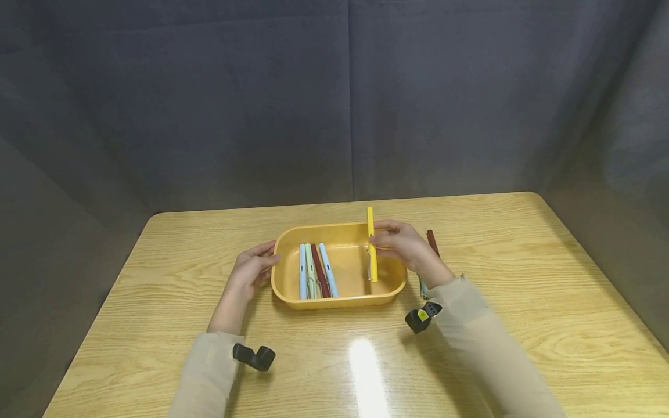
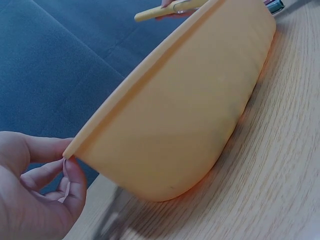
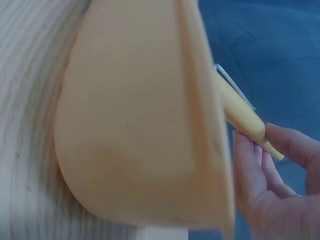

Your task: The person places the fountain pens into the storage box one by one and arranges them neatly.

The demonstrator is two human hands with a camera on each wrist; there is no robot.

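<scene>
My left hand (image 1: 252, 270) pinches the left end of a yellow-orange plastic bin (image 1: 342, 302), with thumb and fingers at its rim, as the left wrist view shows. Over the bin's right part, my right hand (image 1: 401, 244) holds a yellow pen (image 1: 373, 261) with a wire clip between thumb and fingers. In the bin's left half several capped pens lie side by side: a light blue pen (image 1: 303, 270), a pale green pen (image 1: 310, 267), a dark red pen (image 1: 319, 270) and another light blue pen (image 1: 327, 267).
Right of the bin, partly hidden by my right wrist, lie a dark red pen (image 1: 431, 239) and a bluish-green pen (image 1: 423, 287) on the wooden table (image 1: 522, 278). A dark grey curtain (image 1: 251, 116) stands behind the table's far edge.
</scene>
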